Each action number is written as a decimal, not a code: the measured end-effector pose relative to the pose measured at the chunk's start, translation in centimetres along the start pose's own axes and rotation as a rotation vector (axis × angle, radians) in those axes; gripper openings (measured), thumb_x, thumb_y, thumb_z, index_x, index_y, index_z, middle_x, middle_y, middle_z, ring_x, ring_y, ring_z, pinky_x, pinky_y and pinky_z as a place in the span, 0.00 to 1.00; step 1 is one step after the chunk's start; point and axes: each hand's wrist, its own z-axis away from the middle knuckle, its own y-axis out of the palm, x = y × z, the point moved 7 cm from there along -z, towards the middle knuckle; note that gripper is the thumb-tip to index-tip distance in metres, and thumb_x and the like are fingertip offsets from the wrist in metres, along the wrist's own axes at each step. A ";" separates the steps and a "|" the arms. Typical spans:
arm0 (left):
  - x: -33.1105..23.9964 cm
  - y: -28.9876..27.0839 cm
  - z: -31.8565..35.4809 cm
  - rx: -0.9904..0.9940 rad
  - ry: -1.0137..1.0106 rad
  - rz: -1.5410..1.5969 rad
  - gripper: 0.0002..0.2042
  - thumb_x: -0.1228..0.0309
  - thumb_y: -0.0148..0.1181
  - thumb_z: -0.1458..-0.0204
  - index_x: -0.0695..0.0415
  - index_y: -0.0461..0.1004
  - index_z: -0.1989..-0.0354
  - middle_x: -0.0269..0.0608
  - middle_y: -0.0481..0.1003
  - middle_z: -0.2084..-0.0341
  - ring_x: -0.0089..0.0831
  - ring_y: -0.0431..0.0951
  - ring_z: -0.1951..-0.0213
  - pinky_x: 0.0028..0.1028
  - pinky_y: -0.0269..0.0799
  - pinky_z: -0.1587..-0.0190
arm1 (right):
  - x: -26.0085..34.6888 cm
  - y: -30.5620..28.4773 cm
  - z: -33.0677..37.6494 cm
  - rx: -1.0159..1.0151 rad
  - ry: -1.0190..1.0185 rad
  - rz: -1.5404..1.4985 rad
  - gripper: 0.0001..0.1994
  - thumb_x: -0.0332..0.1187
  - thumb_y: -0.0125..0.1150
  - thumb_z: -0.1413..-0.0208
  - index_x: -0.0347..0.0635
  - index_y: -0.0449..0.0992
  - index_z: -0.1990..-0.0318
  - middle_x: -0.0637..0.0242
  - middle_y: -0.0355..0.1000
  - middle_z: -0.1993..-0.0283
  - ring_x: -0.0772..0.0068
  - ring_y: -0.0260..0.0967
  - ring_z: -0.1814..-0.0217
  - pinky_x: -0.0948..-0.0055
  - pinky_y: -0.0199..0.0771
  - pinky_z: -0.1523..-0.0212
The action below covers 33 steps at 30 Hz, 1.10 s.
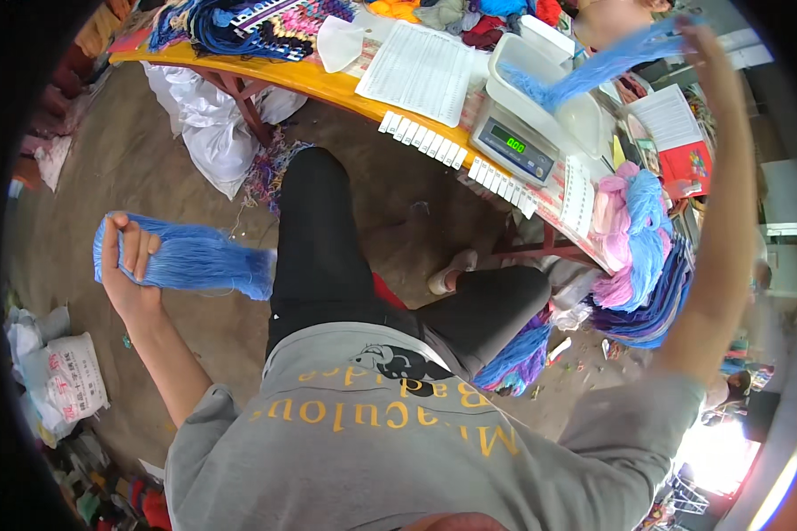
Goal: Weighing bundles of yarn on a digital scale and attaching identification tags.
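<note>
- The yellow-edged table (328,84) curves across the top of the frame and down the right side, putting its load within arm's reach of the seated person.
- The person's black-trousered legs (319,248) fill the middle of the frame, one crossed toward the right, with a grey shirt at the lower edge.
- White sacks (208,124) sit on the floor under the table at upper left; another printed sack (66,380) lies at the left edge.
- Heaps of pink, blue and purple yarn (638,257) hang off the table's right side.
- A sheet of paper with printed rows (421,71) lies flat at top centre.
- A digital scale (518,146) stands at upper right, its white tray (549,80) on top.
- A blue yarn bundle (195,258) is at the left of the frame, held well away from the body, probably to keep it apart from the weighed portion. The left hand (128,265) has its fingers curled tight around one end.
- A thinner blue yarn strand (593,66) runs from the tray up to the right hand (704,44) at the upper right, raised high so the strands hang free over the tray. Its fingers look closed on the strand's top, though the fisheye rim blurs them.
</note>
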 end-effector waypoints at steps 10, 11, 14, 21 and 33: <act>-4.2 -5.5 3.1 -0.038 0.087 0.044 0.11 0.70 0.40 0.39 0.62 0.68 0.66 0.27 0.53 0.92 0.16 0.51 0.90 0.20 0.57 0.72 | -7.4 17.0 21.7 0.128 0.069 0.831 0.19 0.45 0.55 0.47 0.48 0.70 0.50 0.64 0.68 0.49 0.63 0.72 0.62 0.65 0.69 0.63; -4.5 -5.9 3.4 -0.051 0.093 0.035 0.11 0.70 0.40 0.39 0.62 0.68 0.66 0.27 0.53 0.92 0.16 0.51 0.90 0.20 0.57 0.72 | -6.8 17.0 22.5 0.114 0.030 0.832 0.18 0.42 0.57 0.47 0.48 0.70 0.51 0.65 0.67 0.48 0.65 0.73 0.62 0.67 0.70 0.63; -5.3 -5.7 3.9 -0.017 0.089 0.041 0.11 0.71 0.42 0.40 0.64 0.70 0.65 0.27 0.53 0.91 0.17 0.52 0.89 0.22 0.59 0.71 | -5.3 17.8 24.6 0.139 0.031 0.640 0.16 0.35 0.57 0.47 0.42 0.70 0.52 0.61 0.70 0.52 0.69 0.73 0.67 0.73 0.70 0.65; -6.9 -4.8 5.7 -0.016 0.145 0.032 0.11 0.70 0.43 0.40 0.64 0.71 0.65 0.26 0.52 0.91 0.17 0.53 0.88 0.23 0.62 0.67 | 0.4 22.4 29.0 0.322 -0.086 0.695 0.08 0.36 0.53 0.45 0.45 0.74 0.62 0.64 0.72 0.62 0.55 0.70 0.63 0.64 0.70 0.65; -5.6 1.3 5.1 0.029 0.158 -0.058 0.10 0.69 0.45 0.42 0.63 0.70 0.65 0.26 0.52 0.90 0.17 0.53 0.88 0.24 0.62 0.66 | -2.7 10.8 41.0 0.243 0.107 0.654 0.09 0.33 0.53 0.44 0.37 0.74 0.62 0.60 0.71 0.70 0.68 0.68 0.72 0.73 0.67 0.68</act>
